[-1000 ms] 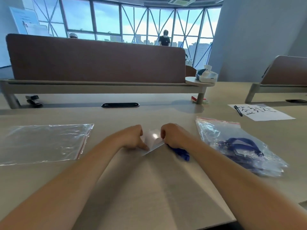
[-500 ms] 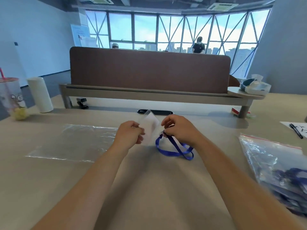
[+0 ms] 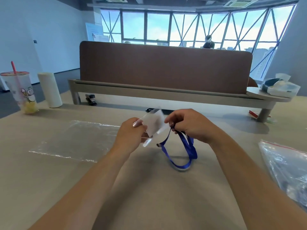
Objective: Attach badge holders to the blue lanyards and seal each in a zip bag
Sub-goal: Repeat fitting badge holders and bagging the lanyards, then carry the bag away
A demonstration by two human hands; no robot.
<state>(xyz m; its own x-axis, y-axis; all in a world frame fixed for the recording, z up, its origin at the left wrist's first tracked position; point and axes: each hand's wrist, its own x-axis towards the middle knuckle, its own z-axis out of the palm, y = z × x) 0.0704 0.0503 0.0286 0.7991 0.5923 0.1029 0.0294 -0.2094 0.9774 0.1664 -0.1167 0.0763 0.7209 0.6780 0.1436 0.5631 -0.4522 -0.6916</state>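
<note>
A clear badge holder is held up above the table, pinched at its left edge by my left hand. My right hand grips the top end of a blue lanyard right beside the holder's right edge. The lanyard's loop hangs down and rests on the beige table. Whether its clip is in the holder is hidden by my fingers. An empty clear zip bag lies flat to the left. A second zip bag with a red seal strip lies at the right edge, with dark blue contents.
A drink cup with a red straw and a white roll stand at the far left. A brown divider panel on a shelf crosses the back, with a stapler under it and a tissue box at its right end.
Both hands lifted the badge holder and lanyard off the table; the lanyard loop now hangs free. The view swung left, bringing the cup and roll in.
</note>
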